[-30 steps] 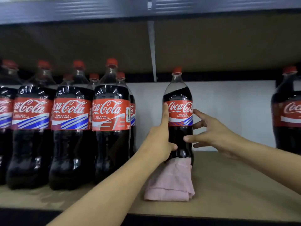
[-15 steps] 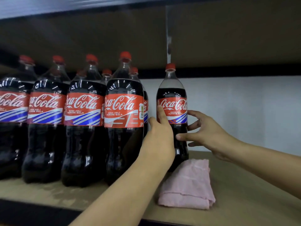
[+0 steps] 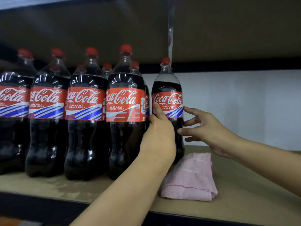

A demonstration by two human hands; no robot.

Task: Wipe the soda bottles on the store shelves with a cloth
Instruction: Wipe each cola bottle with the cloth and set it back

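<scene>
Pink cloth (image 3: 189, 176) lies folded on the shelf (image 3: 244, 185) close to its front edge, unheld, its back end just by the foot of the bottle (image 3: 167, 101) that both hands are tending. In the head view, that bottle has closed on the row (image 3: 65, 111) over the last second: a second ago it stood well apart from the other bottles with bare back wall on both sides, half a second ago the gap had narrowed, and now it stands just beside the end bottle of the row, upright, label to the front. The cloth now lies to the right of the bottle's foot rather than straight in front of it. This reads as a bottle being set back in line, so its wipe is probably finished and the cloth would have to be picked up again before another bottle is cleaned.

The left hand (image 3: 158, 136) reaches in from the lower left with the forearm rising toward the bottle; its fingers wrap the bottle's left side and its thumb lies up along the label's left edge. The right hand (image 3: 206, 128) comes in from the right, wrist bent, fingers spread and mostly straight; the fingertips lie at the bottle's right side, steadying more than gripping, and firm contact cannot be confirmed. It holds nothing.
</scene>
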